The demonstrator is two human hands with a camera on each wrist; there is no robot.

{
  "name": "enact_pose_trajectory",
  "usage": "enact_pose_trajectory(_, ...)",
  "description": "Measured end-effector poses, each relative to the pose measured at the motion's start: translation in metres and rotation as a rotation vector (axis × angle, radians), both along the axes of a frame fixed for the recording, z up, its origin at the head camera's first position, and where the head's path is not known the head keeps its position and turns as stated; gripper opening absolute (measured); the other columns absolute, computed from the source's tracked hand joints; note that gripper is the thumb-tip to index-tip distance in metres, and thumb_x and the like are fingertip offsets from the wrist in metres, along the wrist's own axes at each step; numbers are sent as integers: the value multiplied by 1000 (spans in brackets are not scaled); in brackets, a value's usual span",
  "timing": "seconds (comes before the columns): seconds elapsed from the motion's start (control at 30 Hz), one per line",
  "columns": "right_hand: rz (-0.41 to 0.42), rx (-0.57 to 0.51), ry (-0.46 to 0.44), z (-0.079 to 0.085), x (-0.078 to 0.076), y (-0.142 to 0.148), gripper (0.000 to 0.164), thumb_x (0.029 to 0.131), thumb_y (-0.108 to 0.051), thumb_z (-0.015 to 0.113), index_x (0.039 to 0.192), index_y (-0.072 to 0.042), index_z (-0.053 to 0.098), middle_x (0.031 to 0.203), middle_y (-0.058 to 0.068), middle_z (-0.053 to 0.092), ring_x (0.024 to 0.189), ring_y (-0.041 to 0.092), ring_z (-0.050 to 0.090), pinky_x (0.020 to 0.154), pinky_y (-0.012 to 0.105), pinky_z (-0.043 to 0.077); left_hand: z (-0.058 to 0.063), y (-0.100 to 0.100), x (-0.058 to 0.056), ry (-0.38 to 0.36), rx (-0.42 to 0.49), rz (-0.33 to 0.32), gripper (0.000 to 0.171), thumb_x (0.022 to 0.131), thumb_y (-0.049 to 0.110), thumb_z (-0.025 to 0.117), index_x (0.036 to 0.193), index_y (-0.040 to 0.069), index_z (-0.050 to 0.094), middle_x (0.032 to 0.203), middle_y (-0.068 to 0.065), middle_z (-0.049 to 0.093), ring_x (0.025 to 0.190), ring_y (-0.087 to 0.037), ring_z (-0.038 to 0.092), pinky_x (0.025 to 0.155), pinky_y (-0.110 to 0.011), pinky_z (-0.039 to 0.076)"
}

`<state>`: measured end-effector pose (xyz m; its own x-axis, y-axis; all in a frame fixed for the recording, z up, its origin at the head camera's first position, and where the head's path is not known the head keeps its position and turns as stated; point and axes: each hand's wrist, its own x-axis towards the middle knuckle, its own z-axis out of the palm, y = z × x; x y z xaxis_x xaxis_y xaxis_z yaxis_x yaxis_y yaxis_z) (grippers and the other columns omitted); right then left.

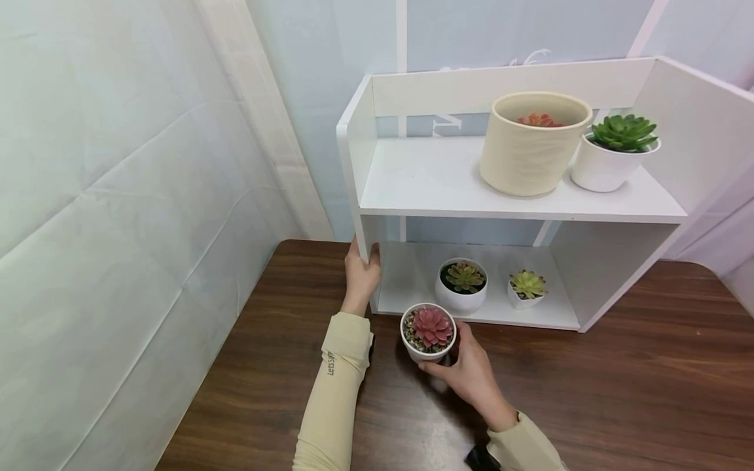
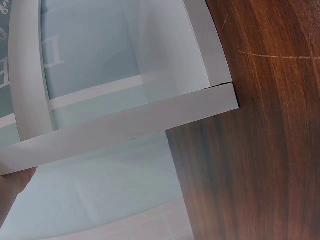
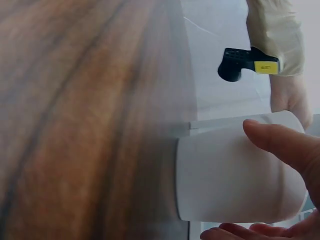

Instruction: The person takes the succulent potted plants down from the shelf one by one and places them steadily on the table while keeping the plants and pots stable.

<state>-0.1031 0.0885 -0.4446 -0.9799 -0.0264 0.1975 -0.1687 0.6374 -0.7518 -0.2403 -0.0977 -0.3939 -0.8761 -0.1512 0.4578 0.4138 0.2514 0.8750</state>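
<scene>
My left hand (image 1: pixel 362 275) grips the front edge of the left side panel of a white two-tier shelf (image 1: pixel 424 173), thumb on the inner side. In the left wrist view only a bit of that hand (image 2: pixel 14 187) shows beside the panel (image 2: pixel 115 120). A white pot with a red succulent (image 1: pixel 432 326) is in front of the shelf's lower left corner. My right hand (image 1: pixel 472 371) holds this pot from its right side. The right wrist view shows the thumb across the white pot (image 3: pixel 230 175), other fingers beneath. Whether its base touches the table cannot be told.
On the lower tier stand a round white pot with a green succulent (image 1: pixel 461 297) and a small yellow-green succulent (image 1: pixel 527 288). The upper tier bears a large cream pot (image 1: pixel 527 160) and a green succulent (image 1: pixel 623 134). Everything stands on a dark wooden table (image 1: pixel 265 353).
</scene>
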Motion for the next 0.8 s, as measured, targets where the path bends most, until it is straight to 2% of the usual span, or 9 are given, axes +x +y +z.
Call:
enact_pose_trajectory(0.23,35,23,31,7,3,6,96,59,-27,92,133,6,42,128,27,56,116,41,55,94,54,46,1,1,-1,-2,-3,10,41,95,-5,47,136,-8,43,128,-31,52,123,-47,49,99,-61,40)
enact_pose_trajectory(0.47,90,58,3,17,8,13,113,58,-36,92,142,10,32,142,31,41,129,45,42,101,57,39,-1,-1,0,8,-11,3,41,96,0,48,137,-1,44,130,-25,54,124,-41,51,100,-57,42)
enact_pose_trajectory(0.8,87,138,26,32,17,19,113,60,-45,88,144,6,32,141,29,42,128,44,43,99,59,41,-2,-2,0,28,-14,-1,41,96,1,49,137,-2,45,129,-26,54,123,-43,51,99,-57,43)
